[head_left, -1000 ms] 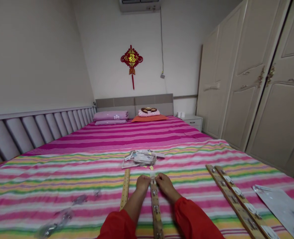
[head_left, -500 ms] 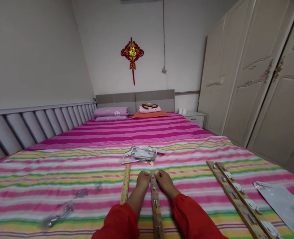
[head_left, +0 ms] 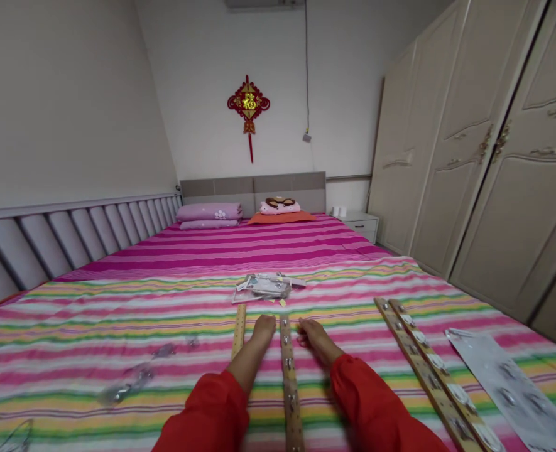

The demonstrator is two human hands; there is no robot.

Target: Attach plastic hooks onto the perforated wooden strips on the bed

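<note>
My left hand (head_left: 263, 328) and my right hand (head_left: 311, 333) rest on the striped bedspread (head_left: 117, 326), one on each side of the far end of a wooden strip (head_left: 288, 376) with metal hooks. Neither hand touches the strip now. Both hands have their fingers curled down and together, and what they hold, if anything, is hidden. A second, bare wooden strip (head_left: 239, 329) lies just left of my left hand. A small pile of clear plastic packets (head_left: 264, 287) lies on the bed just beyond my hands. Both arms are in red sleeves.
Two more hooked wooden strips (head_left: 419, 358) lie side by side at the right, beside a grey sheet of packaging (head_left: 504, 383). Crumpled clear plastic bags (head_left: 127, 386) lie at the left. Pillows (head_left: 209, 213) sit at the headboard, and a wardrobe (head_left: 494, 157) lines the right wall.
My hands were pinched together at the tip of the middle strip, where a bit of clear plastic showed. They have now drawn apart to either side of it. The view shifted slightly.
</note>
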